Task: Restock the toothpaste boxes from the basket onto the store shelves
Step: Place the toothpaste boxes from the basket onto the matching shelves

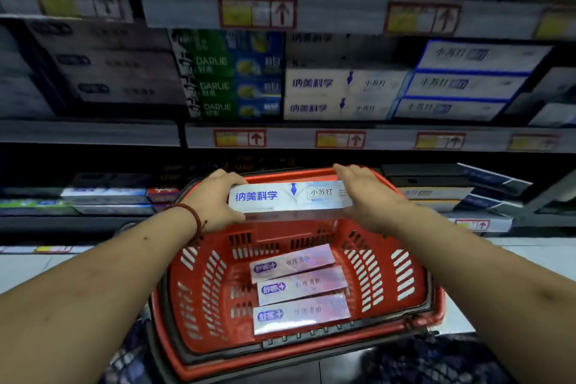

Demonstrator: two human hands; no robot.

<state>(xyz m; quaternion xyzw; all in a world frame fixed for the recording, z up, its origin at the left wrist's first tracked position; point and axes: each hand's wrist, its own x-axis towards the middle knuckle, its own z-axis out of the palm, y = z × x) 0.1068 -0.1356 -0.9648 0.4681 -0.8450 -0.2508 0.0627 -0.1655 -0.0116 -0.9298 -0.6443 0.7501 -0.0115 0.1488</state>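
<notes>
Above basket (405, 274), box (280, 196) between hands

Dim overall, cool bluish cast. Brightest patches: glossy white toothpaste box (290, 198) held between hands, and pink boxes (299, 288) in red basket (402, 284), all showing soft sheen. Deep shadow under shelf edges (311, 137) and across lowest shelf. Motion blur heavy on upper shelves, price tags (257, 11) smeared, print unreadable. Sharpest at centre. Strong wide-angle bowing: shelf lines curve, forearms stretch toward corners. Corners murky, soft.
</notes>
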